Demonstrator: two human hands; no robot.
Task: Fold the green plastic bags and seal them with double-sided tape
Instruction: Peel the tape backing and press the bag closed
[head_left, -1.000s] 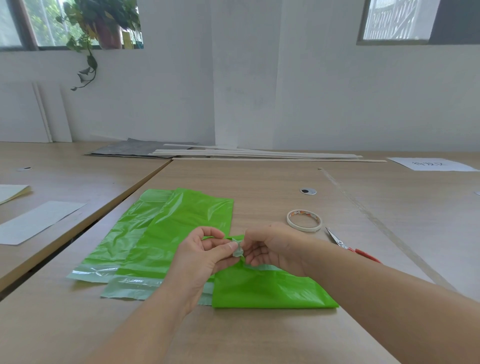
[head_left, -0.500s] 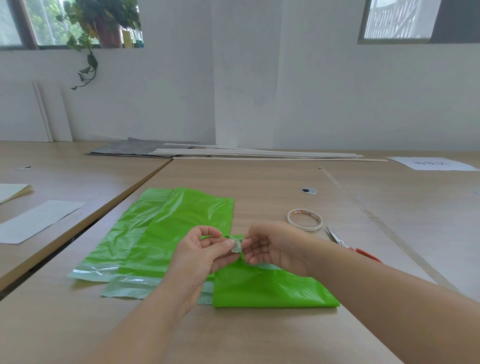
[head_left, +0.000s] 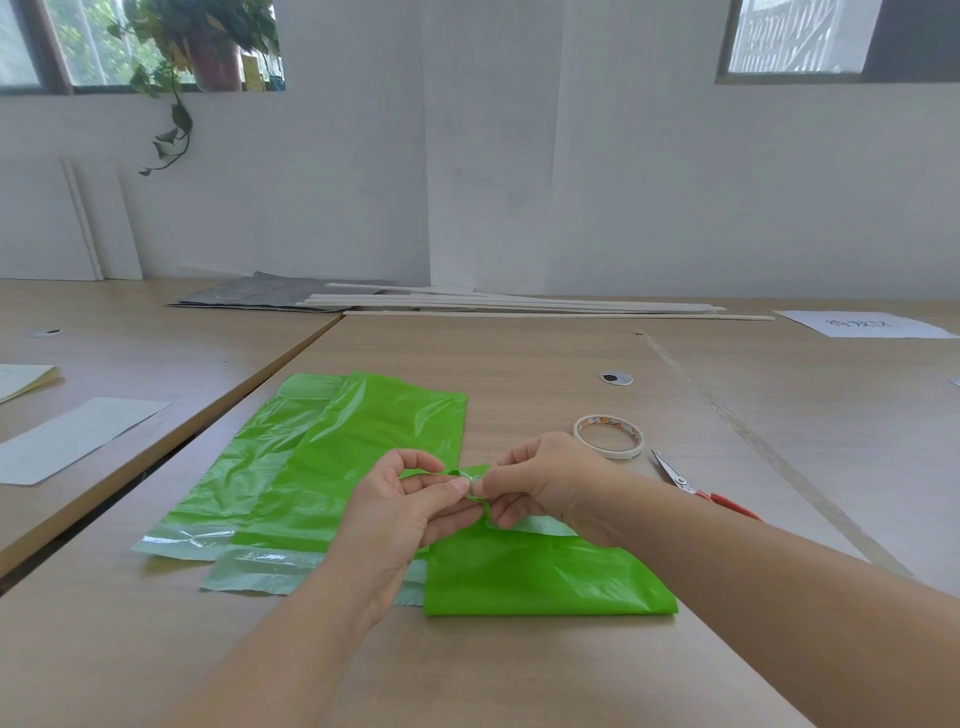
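1 tape piece (head_left: 474, 480) pinched: left hand (head_left: 400, 512), right hand (head_left: 550, 483)

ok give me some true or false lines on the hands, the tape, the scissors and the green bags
1. The left hand and right hand both pinch a small tape piece. True.
2. The scissors lie right of the tape roll. True.
3. The folded bag lies right of the flat bags. True.
4. The tape roll rests on the folded bag. False: it lies on the bare table.
5. The right hand holds the scissors. False: they lie on the table.
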